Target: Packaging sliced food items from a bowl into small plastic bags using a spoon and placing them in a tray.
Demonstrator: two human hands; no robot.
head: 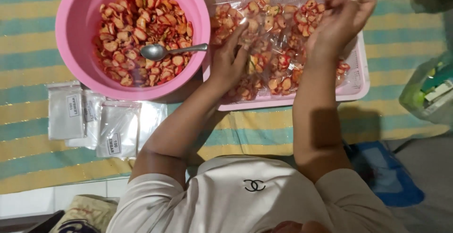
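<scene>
The left hand [230, 60] is pressing a filled clear bag [264, 49] down in the pink tray [359, 79] while the right hand [340, 21] is pinching its top edge. Several filled bags are lying in the tray already, yet the pink bowl [71, 34] is holding plenty of red slices around a spoon [163, 51], with empty bags [115, 129] waiting beside it. Whether the bag's seal is closed is hard to make out.

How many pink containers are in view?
2: a round pink bowl of red snack slices at upper left, and a rectangular pink tray of filled bags right of it.
</scene>
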